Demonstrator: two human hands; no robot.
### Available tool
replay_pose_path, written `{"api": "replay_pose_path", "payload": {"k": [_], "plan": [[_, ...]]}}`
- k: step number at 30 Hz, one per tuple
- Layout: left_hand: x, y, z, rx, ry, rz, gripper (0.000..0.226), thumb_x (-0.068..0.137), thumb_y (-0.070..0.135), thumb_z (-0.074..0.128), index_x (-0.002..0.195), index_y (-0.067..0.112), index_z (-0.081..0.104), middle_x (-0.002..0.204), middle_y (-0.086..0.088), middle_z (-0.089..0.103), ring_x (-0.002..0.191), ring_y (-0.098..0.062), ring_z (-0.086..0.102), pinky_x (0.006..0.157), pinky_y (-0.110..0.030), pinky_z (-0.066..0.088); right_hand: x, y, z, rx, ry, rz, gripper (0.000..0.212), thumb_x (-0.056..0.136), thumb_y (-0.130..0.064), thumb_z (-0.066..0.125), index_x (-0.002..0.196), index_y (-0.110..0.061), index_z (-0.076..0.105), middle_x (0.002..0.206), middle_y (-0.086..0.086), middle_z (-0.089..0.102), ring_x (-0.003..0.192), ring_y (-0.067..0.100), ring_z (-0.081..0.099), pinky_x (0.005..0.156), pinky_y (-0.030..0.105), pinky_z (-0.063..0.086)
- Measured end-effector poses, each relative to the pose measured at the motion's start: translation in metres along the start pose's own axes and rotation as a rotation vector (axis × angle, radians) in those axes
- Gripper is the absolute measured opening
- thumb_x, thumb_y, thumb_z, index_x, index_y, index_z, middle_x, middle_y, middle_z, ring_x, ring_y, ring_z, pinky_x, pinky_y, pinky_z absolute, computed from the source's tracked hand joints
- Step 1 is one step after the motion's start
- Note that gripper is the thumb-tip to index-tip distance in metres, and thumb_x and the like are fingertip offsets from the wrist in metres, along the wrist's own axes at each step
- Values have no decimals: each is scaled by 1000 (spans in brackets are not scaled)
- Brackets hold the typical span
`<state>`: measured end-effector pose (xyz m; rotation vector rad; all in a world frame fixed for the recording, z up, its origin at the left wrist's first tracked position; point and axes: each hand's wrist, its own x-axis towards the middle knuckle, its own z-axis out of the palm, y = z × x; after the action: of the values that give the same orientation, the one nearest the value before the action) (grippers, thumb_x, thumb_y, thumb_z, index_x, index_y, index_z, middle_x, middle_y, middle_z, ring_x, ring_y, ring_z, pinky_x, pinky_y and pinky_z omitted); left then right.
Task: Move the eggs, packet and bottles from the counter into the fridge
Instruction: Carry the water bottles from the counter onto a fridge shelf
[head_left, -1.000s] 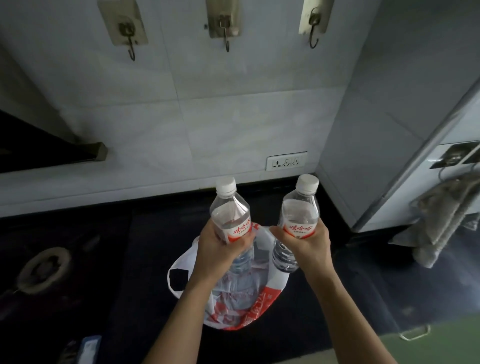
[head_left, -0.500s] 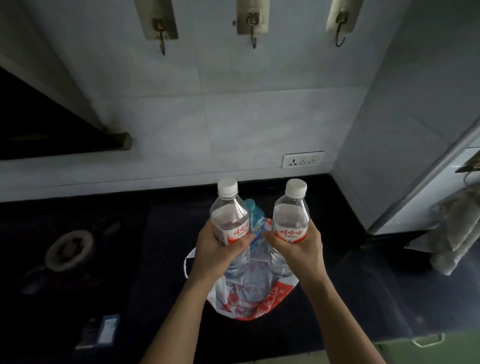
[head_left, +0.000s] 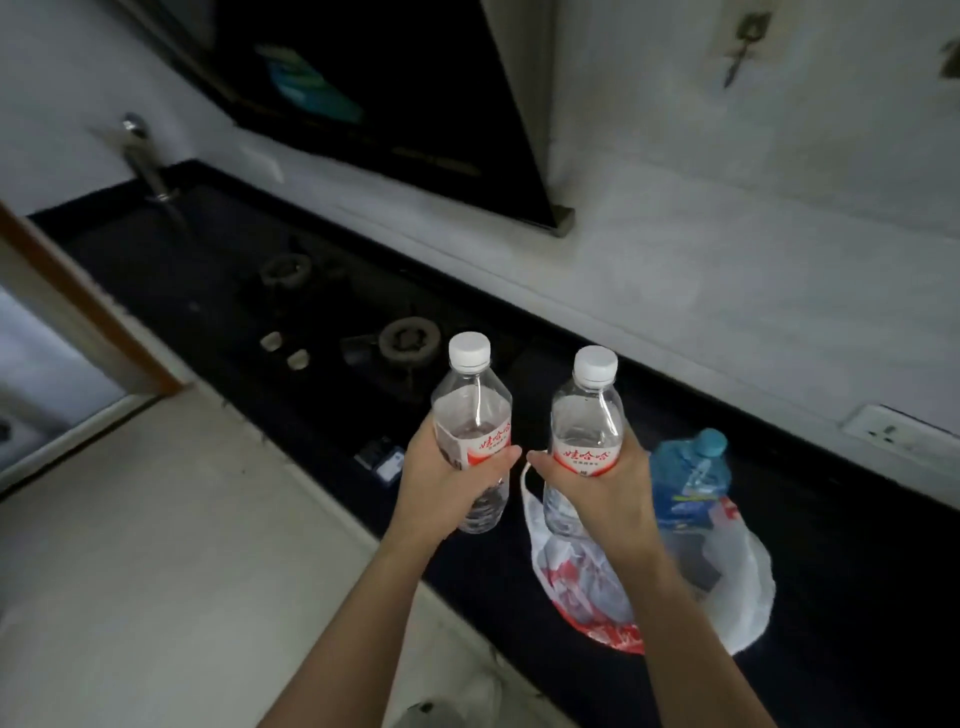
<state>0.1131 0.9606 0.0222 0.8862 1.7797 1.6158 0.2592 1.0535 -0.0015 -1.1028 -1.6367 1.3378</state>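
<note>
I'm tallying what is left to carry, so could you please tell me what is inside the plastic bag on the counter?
A blue bottle stands upright in the plastic bag. The right hand and its forearm cover the bag's left part, so any eggs or packet cannot be confirmed.

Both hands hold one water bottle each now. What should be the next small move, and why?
Probably carry both bottles away from the counter toward the fridge, which is not in view. The left hand grips the left clear bottle and the right hand the right clear bottle, both lifted, upright and capped. The blue bottle remains in the plastic bag.
</note>
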Motion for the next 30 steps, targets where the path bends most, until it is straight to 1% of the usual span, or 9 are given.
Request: {"api": "replay_pose_path", "payload": {"k": [4, 9, 11, 13, 14, 18, 23, 26, 30], "plan": [[-38, -14, -44, 17, 217, -32, 43, 73, 13, 87, 109, 20, 64, 95, 5, 75, 90, -6, 71, 75, -20, 57, -19, -6, 43, 19, -201, 10, 57, 63, -20, 94, 101, -39, 56, 94, -12, 70, 86, -7, 67, 69, 12, 52], [-89, -25, -98, 51, 422, -84, 35, 74, 10, 85, 104, 14, 67, 90, 1, 77, 87, -14, 73, 77, -29, 59, -52, -11, 99, 36, -438, -3, 59, 64, -16, 94, 99, -44, 56, 95, -17, 69, 86, -13, 65, 67, 5, 49], [-107, -28, -120, 64, 494, -101, 35, 75, 12, 85, 105, 15, 67, 91, 1, 76, 88, -15, 73, 80, -33, 59, -64, -15, 120, 37, -529, -8, 56, 67, -13, 93, 100, -41, 56, 88, -18, 68, 77, -15, 65, 61, 4, 48], [-124, -30, -142, 74, 571, -108, 36, 75, 12, 85, 105, 14, 67, 92, 0, 76, 88, -15, 73, 80, -32, 59, -75, -19, 144, 53, -625, -1, 50, 69, -10, 90, 100, -34, 59, 74, -13, 67, 60, -6, 65, 52, 9, 49], [-133, -31, -153, 81, 610, -114, 34, 75, 12, 85, 103, 14, 67, 91, 1, 76, 87, -14, 73, 78, -29, 59, -82, -20, 156, 54, -663, -11, 49, 69, -10, 90, 101, -31, 60, 72, -12, 67, 58, -3, 65, 52, 12, 50], [-170, -37, -199, 63, 766, -135, 31, 74, 9, 85, 97, 17, 67, 86, 3, 76, 82, -10, 73, 72, -20, 57, -115, -28, 209, 35, -772, -80, 53, 64, -14, 94, 100, -35, 61, 90, -14, 71, 83, -4, 68, 72, 13, 53], [-212, -48, -268, 65, 926, -162, 34, 74, 9, 85, 101, 9, 65, 87, 0, 75, 82, -12, 73, 72, -20, 57, -157, -37, 289, -9, -926, -118, 52, 61, -24, 96, 102, -26, 62, 90, -6, 73, 84, 12, 71, 77, 33, 59], [-230, -56, -318, 80, 1002, -172, 31, 75, 8, 84, 100, 10, 66, 87, -1, 75, 82, -13, 73, 73, -22, 57, -183, -45, 346, -9, -1005, -127, 52, 61, -22, 96, 101, -22, 62, 89, -3, 73, 83, 17, 71, 76, 34, 59], [-248, -66, -392, 95, 1095, -191, 34, 74, 13, 86, 103, 11, 66, 90, 0, 76, 85, -14, 73, 75, -24, 57, -215, -59, 426, -20, -1091, -146, 53, 59, -27, 96, 99, -26, 61, 88, -7, 73, 84, 15, 71, 76, 33, 58]]}}
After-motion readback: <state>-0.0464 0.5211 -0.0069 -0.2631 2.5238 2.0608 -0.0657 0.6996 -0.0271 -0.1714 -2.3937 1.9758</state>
